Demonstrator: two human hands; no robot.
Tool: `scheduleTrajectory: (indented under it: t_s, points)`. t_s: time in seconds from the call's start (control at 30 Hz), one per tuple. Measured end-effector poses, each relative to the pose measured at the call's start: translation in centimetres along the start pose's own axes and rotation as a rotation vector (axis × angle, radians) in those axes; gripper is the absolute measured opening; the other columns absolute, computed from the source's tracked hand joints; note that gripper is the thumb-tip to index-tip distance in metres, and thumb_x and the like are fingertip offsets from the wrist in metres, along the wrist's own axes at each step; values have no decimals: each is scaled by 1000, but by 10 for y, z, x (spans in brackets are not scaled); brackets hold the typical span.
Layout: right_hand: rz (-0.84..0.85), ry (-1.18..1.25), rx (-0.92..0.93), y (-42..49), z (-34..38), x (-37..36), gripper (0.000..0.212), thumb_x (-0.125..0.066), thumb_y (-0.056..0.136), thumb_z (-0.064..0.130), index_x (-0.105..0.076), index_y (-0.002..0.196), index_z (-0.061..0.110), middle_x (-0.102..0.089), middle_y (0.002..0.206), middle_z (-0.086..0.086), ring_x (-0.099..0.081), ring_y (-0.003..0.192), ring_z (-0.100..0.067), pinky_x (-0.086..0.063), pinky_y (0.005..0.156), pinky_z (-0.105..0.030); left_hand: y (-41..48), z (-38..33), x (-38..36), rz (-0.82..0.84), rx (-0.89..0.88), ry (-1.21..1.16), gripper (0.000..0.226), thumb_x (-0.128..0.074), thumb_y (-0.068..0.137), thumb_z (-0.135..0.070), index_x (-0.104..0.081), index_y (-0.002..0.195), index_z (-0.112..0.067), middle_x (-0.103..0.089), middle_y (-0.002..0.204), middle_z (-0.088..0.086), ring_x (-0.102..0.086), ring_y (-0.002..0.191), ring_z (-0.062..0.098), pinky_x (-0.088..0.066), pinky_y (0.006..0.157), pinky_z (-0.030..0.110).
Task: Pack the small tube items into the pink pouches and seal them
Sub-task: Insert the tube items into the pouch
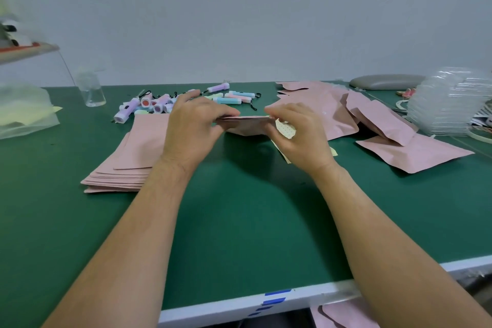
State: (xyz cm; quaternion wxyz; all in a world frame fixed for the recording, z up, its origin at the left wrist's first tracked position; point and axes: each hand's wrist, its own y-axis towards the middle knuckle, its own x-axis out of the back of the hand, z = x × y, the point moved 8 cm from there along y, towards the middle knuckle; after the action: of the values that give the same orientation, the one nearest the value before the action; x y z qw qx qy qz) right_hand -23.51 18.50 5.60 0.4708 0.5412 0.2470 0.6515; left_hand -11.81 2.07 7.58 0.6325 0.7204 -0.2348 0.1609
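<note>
A pink pouch point(246, 124) is held just above the green table, level between both hands. My left hand point(194, 128) pinches its left end and my right hand point(295, 133) pinches its right end along the top edge. A small cream dotted sheet point(286, 129) shows under my right fingers. A flat stack of empty pink pouches point(127, 160) lies to the left. Small pastel tubes point(186, 101) with black cords are heaped behind my hands. Several filled pink pouches point(372, 120) lie piled to the right.
A clear glass bottle point(91, 90) stands at the back left, beside a clear plastic bag point(24, 114). A stack of clear plastic trays point(450, 104) and a grey pad point(386, 82) sit at the back right. The table's white front edge point(239, 306) carries blue tape marks.
</note>
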Motion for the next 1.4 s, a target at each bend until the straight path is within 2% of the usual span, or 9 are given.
scheduleTrajectory:
  t_s: [0.1,0.27,0.37,0.47,0.57,0.7,0.8,1.17,1.4]
  points:
    - [-29,22,45,1,11,3,30,-75,90,13,-72,120,13,-71,96,5,-61,89,-15,-49,87,-30,0,-2,1,-60,19,0,16,-87,79,-23,-86,94,-19,-82,86,-1,-69,90,22,-45,108,48]
    - [-72,-30,169,6,28,4,8,-75,94,15,-76,99,8,-71,89,-1,-62,82,-26,-50,77,-40,-1,12,0,-50,137,-36,17,-91,79,-25,-85,95,-24,-81,88,-7,-65,110,20,-29,117,42]
    - [-34,-76,203,6,32,1,8,-71,97,13,-75,97,6,-69,86,-4,-60,79,-29,-50,73,-44,0,13,-6,12,162,-12,21,-92,77,-19,-84,95,-25,-81,96,-7,-70,115,19,-27,120,47]
    - [-6,-105,201,4,34,-3,9,-68,98,10,-73,95,3,-66,82,-6,-57,76,-30,-49,71,-46,-1,9,-15,73,169,-59,30,-94,74,-26,-83,102,-28,-72,105,-10,-58,124,11,-22,123,52]
    - [24,-99,198,3,35,-7,9,-68,98,9,-73,95,2,-64,79,-7,-56,75,-31,-48,70,-48,-1,3,-19,101,144,-124,30,-89,81,-26,-82,110,-27,-61,106,-16,-56,122,10,-18,126,52]
    - [-3,-106,190,4,34,-4,6,-69,96,5,-75,95,3,-67,79,-6,-56,73,-31,-49,69,-47,0,-4,-20,100,101,-156,27,-82,88,-22,-81,115,-26,-68,111,-4,-59,117,12,-22,126,52]
    - [-16,-120,184,4,32,-2,8,-69,97,7,-76,95,3,-69,80,-4,-57,74,-31,-49,69,-47,-1,-5,-18,69,101,-176,21,-79,91,-21,-82,111,-26,-68,113,1,-49,119,6,-20,126,51]
    - [38,-158,201,3,31,-6,9,-69,99,18,-75,97,11,-69,85,1,-61,82,-28,-48,76,-47,-4,1,-26,118,144,-132,14,-74,96,-20,-81,104,-29,-54,109,-16,-50,126,5,1,129,48]
    - [-30,-181,126,1,27,0,8,-66,100,12,-74,101,9,-71,91,1,-64,86,-27,-47,82,-48,-4,4,-18,71,138,25,25,-80,90,-36,-78,115,-33,-73,108,-12,-56,123,15,-3,127,55]
